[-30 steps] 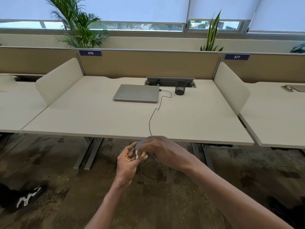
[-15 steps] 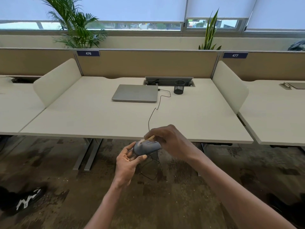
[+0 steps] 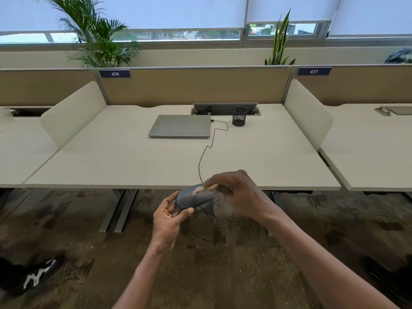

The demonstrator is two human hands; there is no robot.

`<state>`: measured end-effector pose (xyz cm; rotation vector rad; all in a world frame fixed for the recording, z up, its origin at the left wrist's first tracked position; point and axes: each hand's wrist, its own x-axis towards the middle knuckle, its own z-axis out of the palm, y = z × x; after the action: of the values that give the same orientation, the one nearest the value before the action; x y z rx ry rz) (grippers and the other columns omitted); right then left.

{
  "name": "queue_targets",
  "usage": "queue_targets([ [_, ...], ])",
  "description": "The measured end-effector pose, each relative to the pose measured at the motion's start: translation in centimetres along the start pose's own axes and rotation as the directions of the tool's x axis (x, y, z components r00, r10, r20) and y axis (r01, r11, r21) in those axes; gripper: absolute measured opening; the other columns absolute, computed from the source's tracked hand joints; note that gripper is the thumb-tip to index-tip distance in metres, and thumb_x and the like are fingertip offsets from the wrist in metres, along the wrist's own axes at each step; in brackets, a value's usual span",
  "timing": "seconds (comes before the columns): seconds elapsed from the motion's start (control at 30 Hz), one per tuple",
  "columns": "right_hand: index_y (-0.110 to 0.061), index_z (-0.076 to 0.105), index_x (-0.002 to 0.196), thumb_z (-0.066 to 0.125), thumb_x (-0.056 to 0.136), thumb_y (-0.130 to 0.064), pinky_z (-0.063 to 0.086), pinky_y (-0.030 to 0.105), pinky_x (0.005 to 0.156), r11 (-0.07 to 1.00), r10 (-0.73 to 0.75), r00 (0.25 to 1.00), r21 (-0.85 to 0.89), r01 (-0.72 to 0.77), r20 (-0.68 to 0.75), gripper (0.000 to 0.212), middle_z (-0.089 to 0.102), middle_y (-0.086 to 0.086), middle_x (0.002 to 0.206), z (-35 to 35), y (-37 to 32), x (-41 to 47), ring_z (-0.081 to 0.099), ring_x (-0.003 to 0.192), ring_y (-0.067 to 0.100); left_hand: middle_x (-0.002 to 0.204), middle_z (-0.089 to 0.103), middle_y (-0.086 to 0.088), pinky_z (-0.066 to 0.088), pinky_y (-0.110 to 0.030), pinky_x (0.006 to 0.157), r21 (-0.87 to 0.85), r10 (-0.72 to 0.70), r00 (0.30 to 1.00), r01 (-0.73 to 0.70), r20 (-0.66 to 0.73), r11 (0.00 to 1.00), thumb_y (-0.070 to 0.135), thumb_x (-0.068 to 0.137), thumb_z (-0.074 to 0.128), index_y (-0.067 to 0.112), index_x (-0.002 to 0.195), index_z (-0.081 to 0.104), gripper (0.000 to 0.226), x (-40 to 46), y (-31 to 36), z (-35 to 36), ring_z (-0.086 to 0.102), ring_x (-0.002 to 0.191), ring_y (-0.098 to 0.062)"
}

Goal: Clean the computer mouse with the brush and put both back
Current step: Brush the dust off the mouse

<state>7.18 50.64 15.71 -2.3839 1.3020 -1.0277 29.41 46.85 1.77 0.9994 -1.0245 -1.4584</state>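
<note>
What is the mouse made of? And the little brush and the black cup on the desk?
The mouse looks like matte grey plastic: smooth, dull, one rounded shell. The brush seems to have a pale wooden handle, tan and unpainted, with light bristles; it is blurry. The cup looks like black metal mesh, since you can see through its sides.

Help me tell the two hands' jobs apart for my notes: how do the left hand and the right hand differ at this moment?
The left hand cradles the grey mouse from below, palm up; the right hand comes from above, knuckles up. The left grips a broad body; the right pinches a thin wooden brush, its bristles on the mouse's top. Both are held in front of the desk edge, above the carpet.
</note>
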Motion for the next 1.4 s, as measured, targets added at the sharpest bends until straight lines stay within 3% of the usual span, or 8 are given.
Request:
queue_targets([
  [0.1, -0.013, 0.076, 0.106, 0.065, 0.087, 0.01, 0.048, 0.005, 0.07, 1.0, -0.021, 1.0, 0.001, 0.021, 0.007, 0.031, 0.078, 0.001, 0.099, 0.4, 0.0, 0.3, 0.068, 0.083, -0.002, 0.128, 0.071, -0.008, 0.06, -0.029, 0.09, 0.003, 0.012, 1.0, -0.012, 0.011, 1.0, 0.006, 0.065, 0.085, 0.02, 0.13, 0.058, 0.072, -0.1, 0.1, 0.0, 0.069, 0.118, -0.021],
  [0.33, -0.021, 0.075, 0.098, 0.063, 0.086, 0.011, 0.047, 0.021, 0.055, 0.996, 0.082, 0.992, -0.031, -0.079, 0.093, 0.036, 0.071, -0.007, 0.079, 0.0, 1.7, -1.9, 0.062, 0.068, 0.002, 0.129, 0.07, -0.009, 0.059, -0.026, 0.088, -0.011, 0.014, 1.0, -0.014, -0.023, 1.0, 0.005, 0.067, 0.084, 0.021, 0.13, 0.058, 0.07, -0.4, -0.1, -1.0, 0.068, 0.119, -0.02],
  [0.43, -0.018, 0.075, 0.097, 0.062, 0.084, 0.013, 0.035, 0.01, 0.054, 0.994, 0.11, 0.994, 0.006, -0.11, 0.013, 0.036, 0.061, -0.019, 0.071, -0.5, 1.8, -1.7, 0.055, 0.061, -0.002, 0.127, 0.071, -0.007, 0.059, -0.026, 0.089, -0.007, 0.019, 1.0, -0.019, -0.021, 1.0, 0.004, 0.067, 0.083, 0.021, 0.129, 0.059, 0.069, -0.2, 0.0, -1.0, 0.068, 0.118, -0.019],
  [0.5, -0.015, 0.076, 0.099, 0.062, 0.087, 0.011, 0.039, 0.009, 0.055, 0.991, 0.132, 0.988, 0.027, -0.13, -0.08, 0.032, 0.068, -0.013, 0.075, -0.7, 1.8, -1.3, 0.06, 0.065, -0.001, 0.126, 0.072, -0.007, 0.059, -0.028, 0.091, -0.012, 0.015, 1.0, -0.015, -0.017, 1.0, 0.003, 0.066, 0.083, 0.021, 0.129, 0.058, 0.069, -0.1, 0.1, -0.9, 0.068, 0.119, -0.019],
  [0.63, -0.012, 0.075, 0.103, 0.063, 0.091, 0.007, 0.053, 0.017, 0.064, 0.984, 0.174, 0.966, 0.068, -0.163, -0.192, 0.026, 0.075, -0.001, 0.084, -0.3, 1.9, -0.6, 0.07, 0.079, 0.01, 0.128, 0.07, -0.006, 0.059, -0.028, 0.091, -0.015, 0.012, 1.0, -0.012, 0.003, 1.0, 0.005, 0.065, 0.084, 0.021, 0.13, 0.058, 0.071, 0.0, 0.3, -0.6, 0.068, 0.119, -0.019],
  [0.77, -0.012, 0.074, 0.098, 0.061, 0.089, 0.011, 0.057, 0.034, 0.068, 0.971, 0.235, 0.958, 0.076, -0.225, -0.166, 0.028, 0.074, 0.0, 0.083, 0.2, 2.6, -1.1, 0.07, 0.078, 0.011, 0.126, 0.072, -0.006, 0.059, -0.026, 0.089, -0.02, 0.018, 1.0, -0.018, 0.002, 1.0, 0.004, 0.066, 0.083, 0.021, 0.128, 0.059, 0.069, 0.1, 0.3, -0.6, 0.068, 0.118, -0.019],
  [1.07, -0.013, 0.073, 0.101, 0.062, 0.092, 0.008, 0.056, 0.019, 0.069, 0.967, 0.254, 0.935, 0.083, -0.241, -0.246, 0.026, 0.073, 0.0, 0.085, -0.1, 3.1, 0.2, 0.069, 0.081, 0.01, 0.127, 0.071, -0.007, 0.06, -0.028, 0.09, -0.01, 0.013, 0.999, -0.012, 0.046, 1.0, 0.006, 0.065, 0.084, 0.021, 0.13, 0.058, 0.071, 0.4, 0.4, -0.3, 0.068, 0.119, -0.021],
  [1.4, -0.022, 0.072, 0.093, 0.056, 0.086, 0.013, 0.059, 0.049, 0.072, 0.92, 0.373, 0.914, 0.192, -0.342, -0.16, 0.039, 0.073, -0.001, 0.085, 0.5, 3.0, -2.2, 0.071, 0.082, 0.019, 0.128, 0.071, -0.008, 0.059, -0.026, 0.09, -0.044, 0.036, 0.999, -0.036, 0.009, 0.998, 0.004, 0.067, 0.084, 0.021, 0.129, 0.059, 0.069, 1.1, 0.1, -1.0, 0.068, 0.12, -0.022],
])
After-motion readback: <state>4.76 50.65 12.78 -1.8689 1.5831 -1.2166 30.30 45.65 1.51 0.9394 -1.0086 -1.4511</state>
